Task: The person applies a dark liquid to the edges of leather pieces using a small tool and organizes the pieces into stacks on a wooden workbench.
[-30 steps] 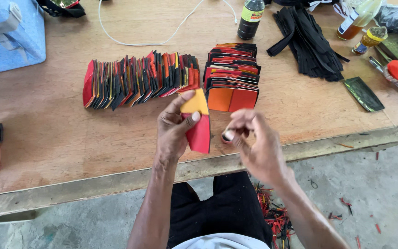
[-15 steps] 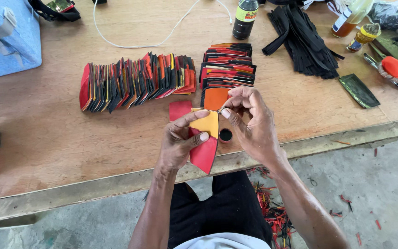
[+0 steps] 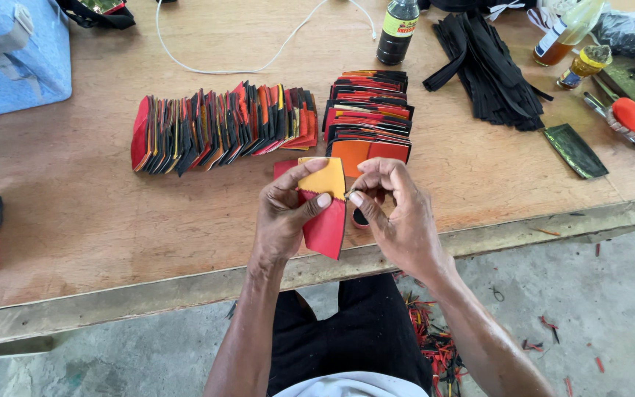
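Above the worktop edge, the left hand grips a red-and-yellow folded piece; the right hand pinches its right edge.

red piece | yellow piece on top | held, tip down, above table edge

Person wearing black trousers, white shirt hem showing at bottom edge; both forearms showing bare, no sleeves, left hand and right hand wearing no gloves, rings or watch
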